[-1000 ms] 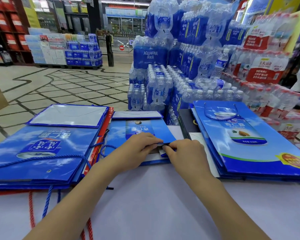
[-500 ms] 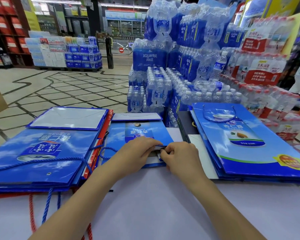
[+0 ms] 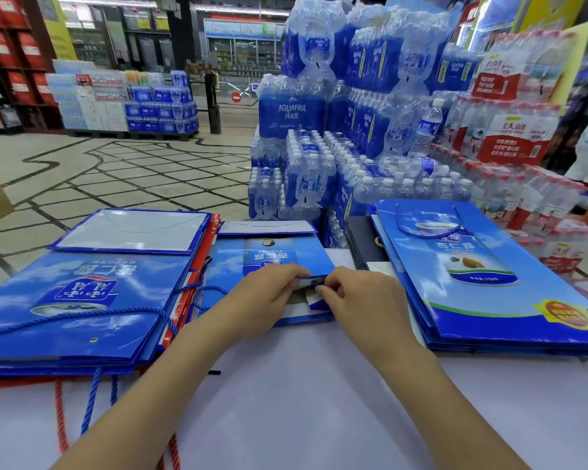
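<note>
A small flat blue paper gift bag (image 3: 272, 256) lies on the white table (image 3: 286, 401) in front of me, its white bottom flap at the far end. My left hand (image 3: 262, 300) and my right hand (image 3: 364, 300) meet at the bag's near top edge. Both pinch the blue rim there and lift it a little, so a gap into the bag shows between them. The bag's blue cord handle (image 3: 204, 296) loops out to the left.
A stack of larger flat blue bags (image 3: 82, 300) with red ones under it lies at the left. Another blue stack (image 3: 482, 276) lies at the right, dark folders (image 3: 364, 242) beside it. Shrink-wrapped water bottle packs (image 3: 336, 157) rise behind the table.
Both hands have stayed at the bag's near rim; the rim is now lifted slightly and the opening between the fingers shows more.
</note>
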Motion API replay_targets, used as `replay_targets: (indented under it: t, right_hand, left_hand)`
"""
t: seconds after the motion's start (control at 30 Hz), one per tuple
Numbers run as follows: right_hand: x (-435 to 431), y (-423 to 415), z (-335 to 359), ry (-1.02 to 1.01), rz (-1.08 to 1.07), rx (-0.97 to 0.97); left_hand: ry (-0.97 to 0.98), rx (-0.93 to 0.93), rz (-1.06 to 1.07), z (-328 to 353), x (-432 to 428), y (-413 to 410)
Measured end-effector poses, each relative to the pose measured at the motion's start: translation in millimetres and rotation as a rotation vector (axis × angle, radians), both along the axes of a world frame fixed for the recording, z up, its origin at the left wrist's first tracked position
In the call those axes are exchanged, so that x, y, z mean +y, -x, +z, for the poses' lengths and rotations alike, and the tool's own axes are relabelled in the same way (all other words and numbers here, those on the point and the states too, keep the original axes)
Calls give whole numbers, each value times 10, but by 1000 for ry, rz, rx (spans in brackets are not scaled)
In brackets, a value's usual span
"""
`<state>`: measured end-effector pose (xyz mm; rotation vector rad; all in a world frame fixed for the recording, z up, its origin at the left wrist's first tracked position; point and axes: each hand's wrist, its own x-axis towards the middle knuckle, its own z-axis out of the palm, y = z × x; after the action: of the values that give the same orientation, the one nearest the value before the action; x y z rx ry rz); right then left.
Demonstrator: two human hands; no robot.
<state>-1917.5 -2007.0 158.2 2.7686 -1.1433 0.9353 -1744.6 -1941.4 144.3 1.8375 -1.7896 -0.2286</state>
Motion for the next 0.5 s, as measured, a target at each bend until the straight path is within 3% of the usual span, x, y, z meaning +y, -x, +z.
replay_targets:
  t: [0.17, 0.37, 0.5]
  right_hand:
    - [-84, -4, -80, 88, 57, -158]
    - [-168, 32, -92, 33, 218, -27]
    - [-201, 57, -75, -63, 274, 79]
  left_hand:
    - [-2, 72, -72, 64, 55, 9]
    - [-16, 356, -47, 177, 100, -33]
    - [-56, 403, -11, 146, 73, -64]
